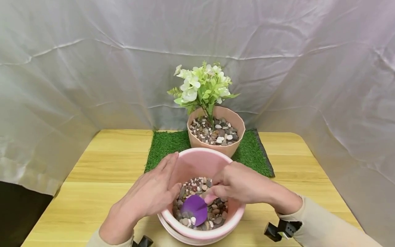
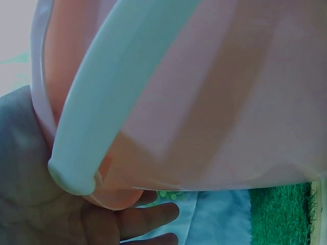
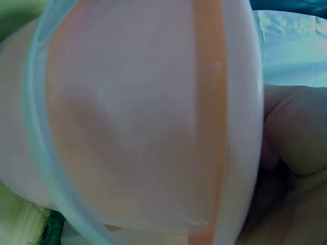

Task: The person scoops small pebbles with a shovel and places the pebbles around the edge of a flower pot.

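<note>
A pink bucket (image 1: 202,234) with stones (image 1: 217,210) inside stands at the front of the table. My left hand (image 1: 151,187) holds its left rim, thumb over the inside and fingers along the outer wall. In the left wrist view those fingers (image 2: 148,217) lie beside the lug where the pale bucket handle (image 2: 110,87) joins. Reaching in over the right side, my right hand (image 1: 239,183) grips a small shovel by its pink handle. The purple shovel blade (image 1: 194,208) lies among the stones, with a few pale ones at its front edge.
Behind the bucket, a peach flowerpot (image 1: 213,148) with stones and a white-flowered plant (image 1: 205,84) stands on a green turf mat (image 1: 168,145). The wooden table (image 1: 102,164) is enclosed by grey curtains (image 1: 123,75) at the back and sides.
</note>
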A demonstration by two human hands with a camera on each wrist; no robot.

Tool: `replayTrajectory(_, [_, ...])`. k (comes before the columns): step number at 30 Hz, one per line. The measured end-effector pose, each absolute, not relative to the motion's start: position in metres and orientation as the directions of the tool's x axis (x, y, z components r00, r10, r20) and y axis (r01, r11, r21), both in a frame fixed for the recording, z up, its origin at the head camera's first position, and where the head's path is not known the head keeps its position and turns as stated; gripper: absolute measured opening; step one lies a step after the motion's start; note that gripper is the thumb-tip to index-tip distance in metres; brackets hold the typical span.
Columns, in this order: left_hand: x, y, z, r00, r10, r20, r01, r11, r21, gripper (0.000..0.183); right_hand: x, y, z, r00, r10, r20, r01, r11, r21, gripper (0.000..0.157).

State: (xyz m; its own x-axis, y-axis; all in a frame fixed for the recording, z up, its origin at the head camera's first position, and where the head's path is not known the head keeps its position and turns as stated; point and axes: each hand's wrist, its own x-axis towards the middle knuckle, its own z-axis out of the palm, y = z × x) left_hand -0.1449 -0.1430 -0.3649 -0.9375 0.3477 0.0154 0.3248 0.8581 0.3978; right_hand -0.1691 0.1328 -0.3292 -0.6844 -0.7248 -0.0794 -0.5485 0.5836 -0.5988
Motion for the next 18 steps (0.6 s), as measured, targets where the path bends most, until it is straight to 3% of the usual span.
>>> replayTrajectory(10, [-0.144,-0.141,-0.364,-0.94,0.342,0.009,0.318,0.863,0.392,0.091,-0.165,0.157,-0.323,-0.749,-0.659,-0.073,-0.441,0.578,-0.687,0.023])
replayTrajectory(18, [-0.144,-0.141,-0.364,-0.939,0.345,0.007,0.32,0.863,0.392,0.091,-0.153,0.174,-0.33,-0.795,-0.605,-0.037,-0.374,0.537,-0.756,0.015])
